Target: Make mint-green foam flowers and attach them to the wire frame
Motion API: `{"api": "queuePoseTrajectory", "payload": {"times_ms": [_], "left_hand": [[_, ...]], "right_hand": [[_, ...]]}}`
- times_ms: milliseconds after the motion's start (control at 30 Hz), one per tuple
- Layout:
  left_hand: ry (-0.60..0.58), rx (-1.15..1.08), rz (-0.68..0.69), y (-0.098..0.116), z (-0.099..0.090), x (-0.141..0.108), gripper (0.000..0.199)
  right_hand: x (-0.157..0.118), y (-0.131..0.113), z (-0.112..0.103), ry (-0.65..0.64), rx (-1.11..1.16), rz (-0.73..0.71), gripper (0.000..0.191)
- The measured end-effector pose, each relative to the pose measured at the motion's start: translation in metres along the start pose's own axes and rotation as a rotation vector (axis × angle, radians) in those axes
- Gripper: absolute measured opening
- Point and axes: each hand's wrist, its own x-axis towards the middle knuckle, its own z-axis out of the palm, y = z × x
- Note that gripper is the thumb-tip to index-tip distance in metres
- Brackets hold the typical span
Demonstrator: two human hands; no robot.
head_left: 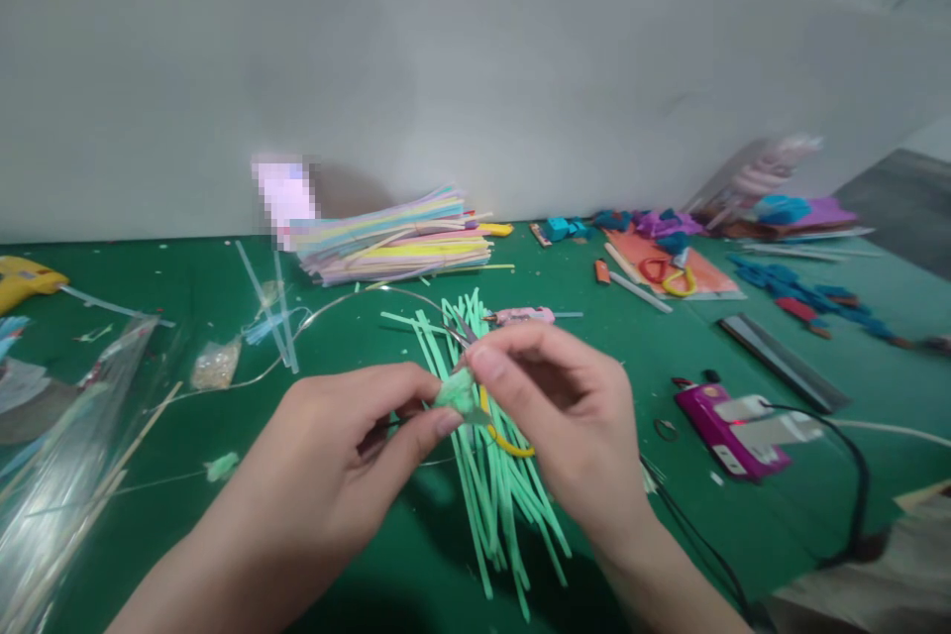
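Observation:
Pinched between the thumb and index finger of my left hand (364, 436) is a small fuzzy light-green piece (455, 392), bunched up. My right hand (583, 416) has its thumb and index fingertips closed on the upper right edge of the same piece. Below both hands lies a loose spread of green pipe cleaners (512, 495). Scissors with a yellow handle (512, 444) rest on these stems, partly hidden by my right hand. A thin curved wire (334, 302) loops behind the hands, and a second small green piece (221, 466) lies left of my left forearm.
Bundled pastel pipe cleaners (401, 243) lie by the wall. At left are a yellow glue gun (30, 282), a bag of beads (215, 364) and clear plastic wrapping (66, 505). A magenta device with cables (732, 431) and red-and-yellow scissors (678, 279) sit at right.

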Motion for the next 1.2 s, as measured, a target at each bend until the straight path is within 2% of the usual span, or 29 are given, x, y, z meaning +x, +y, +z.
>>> {"api": "queuePoseTrajectory", "payload": {"times_ms": [133, 233, 267, 333, 433, 500, 600, 700, 767, 867, 967, 1033, 1200], "left_hand": [[0.025, -0.005, -0.023, -0.002, -0.001, -0.001, 0.021], [0.018, -0.016, -0.048, -0.004, -0.001, -0.001, 0.023], [0.013, -0.022, -0.056, -0.005, -0.001, -0.001, 0.024], [0.000, -0.033, -0.074, -0.006, 0.000, -0.001, 0.025], [-0.047, -0.049, -0.087, -0.006, -0.001, -0.001, 0.026], [-0.086, -0.059, -0.092, -0.006, -0.001, -0.001, 0.023], [-0.082, -0.057, -0.100, -0.005, -0.003, -0.003, 0.013], [-0.034, -0.041, -0.070, -0.003, -0.005, -0.003, 0.012], [-0.020, -0.032, -0.047, -0.003, -0.006, -0.004, 0.015], [-0.007, -0.018, -0.026, -0.003, -0.007, -0.004, 0.016], [0.007, -0.003, -0.009, -0.003, -0.008, -0.004, 0.017], [0.013, -0.002, -0.006, -0.003, -0.008, -0.004, 0.018], [0.100, 0.007, -0.051, -0.005, -0.010, -0.003, 0.011]], "right_hand": [[0.011, 0.009, -0.008, 0.142, 0.227, -0.010, 0.027], [0.012, 0.011, -0.010, 0.141, 0.176, -0.037, 0.044], [0.011, 0.010, -0.010, 0.117, 0.117, -0.030, 0.039], [0.009, 0.008, -0.009, 0.014, 0.038, 0.011, 0.011], [0.005, 0.003, -0.006, -0.156, -0.009, 0.067, 0.019], [0.004, 0.001, -0.005, -0.127, -0.076, 0.048, 0.008], [0.004, 0.000, -0.003, 0.019, -0.126, 0.013, 0.017], [0.005, -0.002, -0.004, 0.061, -0.143, 0.013, 0.023], [0.004, -0.003, -0.006, 0.027, -0.166, 0.017, 0.028], [0.002, -0.005, -0.009, -0.124, -0.197, 0.051, 0.032], [-0.003, -0.007, -0.010, -0.240, -0.236, 0.105, 0.020], [-0.007, -0.006, -0.010, -0.245, -0.236, 0.120, 0.012], [-0.008, 0.002, -0.006, -0.178, -0.164, 0.163, 0.008]]}}
